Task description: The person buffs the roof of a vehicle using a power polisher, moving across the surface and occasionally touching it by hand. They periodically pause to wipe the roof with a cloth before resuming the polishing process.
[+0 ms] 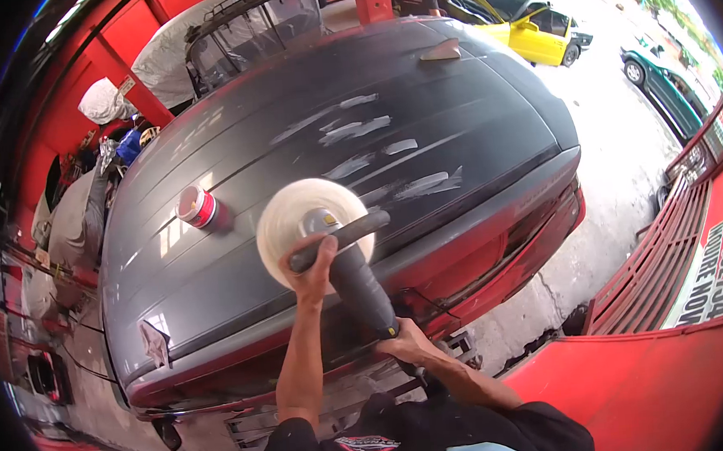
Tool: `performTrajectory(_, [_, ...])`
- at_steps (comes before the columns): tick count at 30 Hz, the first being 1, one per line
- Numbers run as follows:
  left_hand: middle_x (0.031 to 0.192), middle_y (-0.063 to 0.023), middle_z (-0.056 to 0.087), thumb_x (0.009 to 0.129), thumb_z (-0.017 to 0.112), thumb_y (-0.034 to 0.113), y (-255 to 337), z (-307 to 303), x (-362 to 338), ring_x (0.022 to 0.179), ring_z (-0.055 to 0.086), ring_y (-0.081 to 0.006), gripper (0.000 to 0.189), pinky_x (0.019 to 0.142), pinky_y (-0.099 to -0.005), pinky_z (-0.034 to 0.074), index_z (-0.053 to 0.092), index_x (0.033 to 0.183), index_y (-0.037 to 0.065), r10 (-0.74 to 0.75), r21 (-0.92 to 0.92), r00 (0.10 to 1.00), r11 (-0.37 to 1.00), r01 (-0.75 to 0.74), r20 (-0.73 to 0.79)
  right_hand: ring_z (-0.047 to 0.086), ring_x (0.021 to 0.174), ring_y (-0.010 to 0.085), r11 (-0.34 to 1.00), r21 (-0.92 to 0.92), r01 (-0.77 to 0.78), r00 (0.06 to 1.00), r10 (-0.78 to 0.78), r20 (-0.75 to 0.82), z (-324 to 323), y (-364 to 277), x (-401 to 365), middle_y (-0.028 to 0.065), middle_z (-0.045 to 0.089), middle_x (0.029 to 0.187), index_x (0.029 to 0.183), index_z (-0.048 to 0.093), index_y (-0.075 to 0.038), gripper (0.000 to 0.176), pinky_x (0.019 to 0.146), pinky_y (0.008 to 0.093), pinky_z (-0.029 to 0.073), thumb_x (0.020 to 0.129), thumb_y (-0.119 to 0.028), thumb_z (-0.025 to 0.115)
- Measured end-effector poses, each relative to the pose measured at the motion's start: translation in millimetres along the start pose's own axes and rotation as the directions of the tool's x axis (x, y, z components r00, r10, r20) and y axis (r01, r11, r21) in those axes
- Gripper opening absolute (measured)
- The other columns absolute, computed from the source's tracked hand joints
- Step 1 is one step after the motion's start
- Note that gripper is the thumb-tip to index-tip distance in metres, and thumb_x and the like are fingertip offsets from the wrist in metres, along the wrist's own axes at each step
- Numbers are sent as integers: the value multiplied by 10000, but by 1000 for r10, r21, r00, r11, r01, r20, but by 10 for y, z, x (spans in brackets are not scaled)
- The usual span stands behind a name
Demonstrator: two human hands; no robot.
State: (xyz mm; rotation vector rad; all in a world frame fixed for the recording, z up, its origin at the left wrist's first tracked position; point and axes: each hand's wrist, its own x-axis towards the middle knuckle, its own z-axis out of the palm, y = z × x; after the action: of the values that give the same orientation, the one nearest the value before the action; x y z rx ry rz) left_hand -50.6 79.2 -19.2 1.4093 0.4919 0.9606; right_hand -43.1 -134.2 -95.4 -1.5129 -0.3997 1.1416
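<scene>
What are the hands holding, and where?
A dark grey polishing machine: the left hand grips its front crossbar handle, the right hand its rear end.

- Roof (487,108) under the wool pad (280,219), beyond the left hand (314,271): hidden.
- Right hand (407,344): fingers partly hidden by the rotary polisher (357,284).
- Tub (198,208), left of both hands: label (red, mostly) too small to read.
</scene>
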Motion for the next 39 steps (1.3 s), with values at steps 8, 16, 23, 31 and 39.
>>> performTrajectory(8, [766,-22,692,835,793,84,-134,603,286,671,622,-88,128,633,-225,513,754,903,-17,124,99,981,985,-139,148,666,774,174,982,85,171,975,-156,-159,-314,215,277,125,713,862,1087,651,48,407,733,323,515,725,-118,730])
performTrajectory(16, [731,-7,677,829,814,189,-417,2289,598,628,592,-61,207,553,-213,459,766,894,-1,93,-32,919,996,-87,384,590,536,148,983,159,96,938,-35,-346,-1555,-274,224,51,628,661,838,643,-7,174,490,309,461,704,-77,728])
performTrajectory(23, [721,12,670,821,802,230,-441,2864,853,645,586,-51,257,598,-228,477,765,882,-17,3,-5,863,1000,0,506,588,532,161,969,211,131,925,-43,-376,-2178,-312,443,57,594,641,872,617,6,197,500,322,464,700,-43,699])
performTrajectory(31, [721,-5,672,818,816,173,-300,2024,531,623,582,-63,208,577,-216,472,769,896,-14,19,31,922,999,-34,387,588,610,126,968,201,153,957,-94,-275,-1436,-115,296,35,639,721,924,656,4,230,556,296,463,714,-65,720])
performTrajectory(39, [823,-26,675,815,800,142,-18,899,211,751,610,-105,194,679,-243,481,744,902,-23,144,273,897,922,-276,418,586,655,133,945,305,117,982,-65,-177,-258,306,335,26,613,730,871,604,-10,276,601,313,476,656,-97,754])
